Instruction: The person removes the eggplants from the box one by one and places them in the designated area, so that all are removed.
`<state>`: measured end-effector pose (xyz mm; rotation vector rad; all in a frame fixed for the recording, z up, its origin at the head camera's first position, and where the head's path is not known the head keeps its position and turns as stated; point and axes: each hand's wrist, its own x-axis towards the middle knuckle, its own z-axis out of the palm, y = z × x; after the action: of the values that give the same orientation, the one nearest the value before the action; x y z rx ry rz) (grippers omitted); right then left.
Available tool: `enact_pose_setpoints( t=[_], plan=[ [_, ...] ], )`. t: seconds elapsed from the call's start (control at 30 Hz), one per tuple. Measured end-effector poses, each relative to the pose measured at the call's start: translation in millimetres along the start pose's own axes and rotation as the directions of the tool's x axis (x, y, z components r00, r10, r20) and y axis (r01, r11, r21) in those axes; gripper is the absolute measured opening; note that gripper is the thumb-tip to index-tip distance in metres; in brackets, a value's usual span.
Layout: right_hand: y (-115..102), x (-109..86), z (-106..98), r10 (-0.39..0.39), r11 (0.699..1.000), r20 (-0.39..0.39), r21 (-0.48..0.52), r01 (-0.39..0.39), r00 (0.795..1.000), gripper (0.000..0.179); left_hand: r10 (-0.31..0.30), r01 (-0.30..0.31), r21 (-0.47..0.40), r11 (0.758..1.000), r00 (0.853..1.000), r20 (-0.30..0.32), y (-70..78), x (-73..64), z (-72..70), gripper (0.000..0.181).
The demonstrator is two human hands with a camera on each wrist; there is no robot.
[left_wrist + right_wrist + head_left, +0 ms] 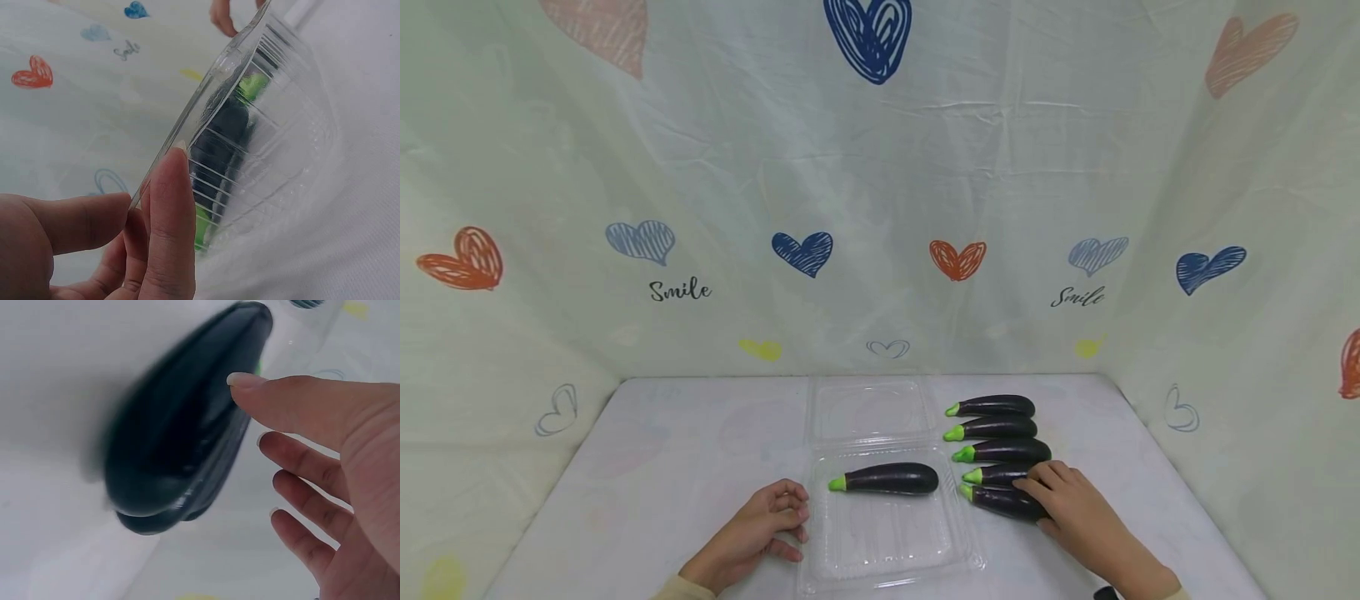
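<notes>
A dark eggplant with a green stem end lies crosswise in the clear plastic clamshell container, whose lid is folded back flat. At the container's left edge, my left hand pinches the rim between thumb and finger. Several more eggplants lie in a column right of the container, stems to the left. My right hand is over the blunt ends of the nearest eggplant and the one behind it. In the right wrist view its thumb and fingers are spread apart beside the eggplants.
Farther back in the column lie the other eggplants, close to the container's right side. White cloth covers the table. A pale curtain printed with hearts stands behind and on both sides. A small black object shows by the right wrist.
</notes>
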<state>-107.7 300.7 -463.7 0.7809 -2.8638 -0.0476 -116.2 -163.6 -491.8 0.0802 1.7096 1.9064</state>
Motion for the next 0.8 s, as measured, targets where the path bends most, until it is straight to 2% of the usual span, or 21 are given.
enact_pose_setpoints(
  t=[0.23, 0.47, 0.8],
  plan=[
    [-13.6, 12.0, -22.1, -0.011, 1.0, -0.033, -0.017, 0.01, 0.999, 0.056, 0.0, 0.0, 0.007, 1.0, 1.0, -0.005, 0.1, -0.4, -0.2, 0.018],
    [-26.4, 29.1, -38.7, -0.144, 0.99, -0.137, -0.033, 0.141, 0.98, 0.058, -0.001, 0.001, 0.001, 1.0, 1.0, -0.004, 0.2, -0.2, -0.2, 0.018],
    [-45.0, 51.3, -45.7, -0.267, 0.964, -0.184, -0.043, 0.263, 0.946, 0.056, 0.005, -0.005, -0.003, 1.0, 1.0, 0.002, -1.6, 0.8, -0.6, 0.018]
  ],
)
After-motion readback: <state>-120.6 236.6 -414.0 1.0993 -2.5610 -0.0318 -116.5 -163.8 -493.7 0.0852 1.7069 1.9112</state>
